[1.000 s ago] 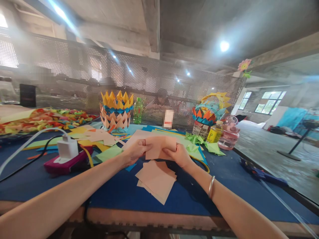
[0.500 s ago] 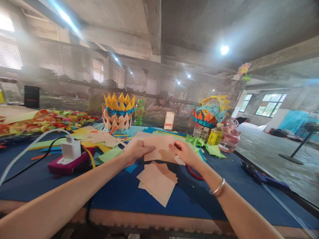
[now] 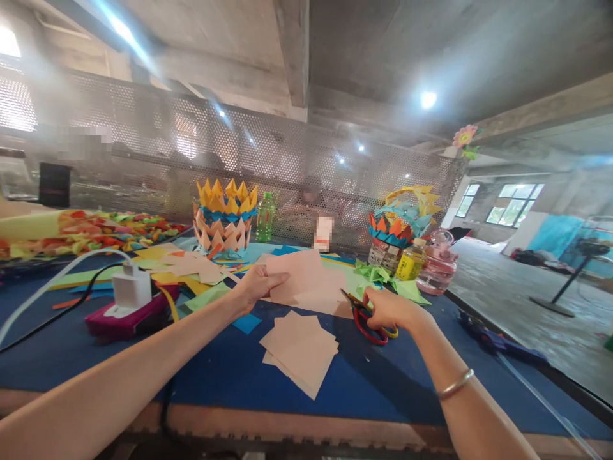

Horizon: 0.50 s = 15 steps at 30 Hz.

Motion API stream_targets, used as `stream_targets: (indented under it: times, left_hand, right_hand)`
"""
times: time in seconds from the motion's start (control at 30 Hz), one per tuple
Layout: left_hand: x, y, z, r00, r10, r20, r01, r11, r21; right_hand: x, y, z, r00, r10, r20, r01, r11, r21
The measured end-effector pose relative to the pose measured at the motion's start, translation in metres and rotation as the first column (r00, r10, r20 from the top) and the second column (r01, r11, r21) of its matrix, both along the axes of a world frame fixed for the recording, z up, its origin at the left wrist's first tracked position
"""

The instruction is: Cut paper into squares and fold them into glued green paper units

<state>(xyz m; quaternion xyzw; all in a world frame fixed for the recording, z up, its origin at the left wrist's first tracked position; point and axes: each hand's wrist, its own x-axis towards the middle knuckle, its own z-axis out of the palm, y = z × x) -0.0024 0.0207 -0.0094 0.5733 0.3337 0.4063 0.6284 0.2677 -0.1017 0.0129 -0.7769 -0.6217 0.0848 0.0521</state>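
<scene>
Far off to the left of my left hand (image 3: 256,285) lies a long heap of bright paper bits (image 3: 90,231). Closer to that hand, still on its left, a white plug block (image 3: 128,287) sits on a pink box (image 3: 128,314), and a white cable (image 3: 52,273) runs away from it.

Behind my left hand stands a paper crown basket (image 3: 224,216) in yellow, blue and peach. A green bottle (image 3: 265,216) stands just beside it.

My left hand pinches the left edge of a peach sheet (image 3: 306,281). My thumb is on top and my fingers are under it. The sheet is lifted a little above the blue surface (image 3: 230,370).

Below the sheet, between my two hands, a small stack of peach squares (image 3: 301,348) lies flat on the surface.

My right hand (image 3: 390,309) is down on the surface, well apart from the sheet. It is closed around the handles of the scissors (image 3: 368,313). The handles are red and yellow. The blades point up and left toward the sheet.

Behind my right hand are crumpled green papers (image 3: 383,276), a yellow bottle (image 3: 410,259), a pink jar (image 3: 437,262) and another paper basket (image 3: 400,220). To the right of my right hand a blue glue gun (image 3: 498,338) lies near the edge of the surface.
</scene>
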Motion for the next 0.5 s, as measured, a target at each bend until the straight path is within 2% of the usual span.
stream_targets:
  times: [0.17,0.23,0.27,0.3,0.37,0.4,0.43,0.5]
  left_hand:
    - [-0.002,-0.001,0.005,0.995,0.071,0.067,-0.070,0.998,-0.006]
    - [-0.003,-0.001,0.008,0.988,0.115,0.103,-0.114,0.993,-0.007]
    - [-0.004,0.000,0.009,0.983,0.134,0.121,-0.134,0.991,-0.007]
    - [-0.004,0.000,0.010,0.978,0.152,0.139,-0.153,0.988,-0.006]
    - [-0.005,0.001,0.012,0.968,0.181,0.172,-0.183,0.983,-0.006]
    - [-0.005,0.001,0.013,0.963,0.193,0.187,-0.196,0.981,-0.005]
    - [-0.005,0.001,0.014,0.958,0.203,0.201,-0.206,0.979,-0.005]
    - [-0.005,0.000,0.015,0.951,0.215,0.223,-0.220,0.976,-0.004]
  right_hand:
    - [-0.017,0.008,0.001,0.995,0.064,-0.075,-0.046,0.975,0.218]
    - [-0.027,0.010,0.000,0.977,0.106,-0.182,-0.048,0.953,0.299]
    - [-0.032,0.011,-0.002,0.941,0.145,-0.305,-0.039,0.944,0.328]
    - [-0.036,0.011,-0.004,0.868,0.192,-0.458,-0.023,0.937,0.348]
    - [-0.042,0.013,-0.009,0.627,0.277,-0.728,0.004,0.933,0.359]
    - [-0.045,0.013,-0.011,0.520,0.300,-0.800,0.002,0.936,0.352]
    - [-0.046,0.014,-0.014,0.467,0.308,-0.829,-0.016,0.940,0.340]
    - [-0.050,0.014,-0.016,0.461,0.296,-0.837,-0.049,0.950,0.309]
